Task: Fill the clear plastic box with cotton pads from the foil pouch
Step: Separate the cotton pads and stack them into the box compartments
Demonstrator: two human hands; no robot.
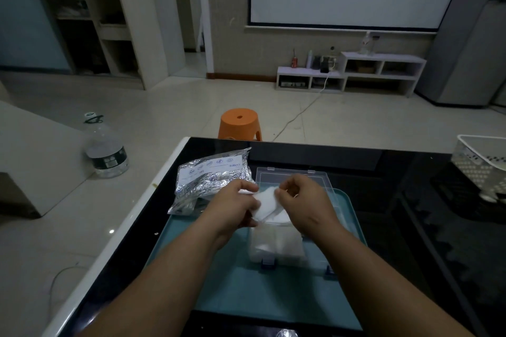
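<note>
The clear plastic box stands on a teal tray, its lid swung open toward the far side. White cotton pads lie inside the box. Just above it, my left hand and my right hand both pinch a small stack of white cotton pads between them. The crinkled foil pouch lies on the table to the left, partly behind my left hand.
The tray sits on a black glass table with a white edge. A white perforated basket stands at the table's right edge. On the floor beyond are an orange stool and a large water bottle.
</note>
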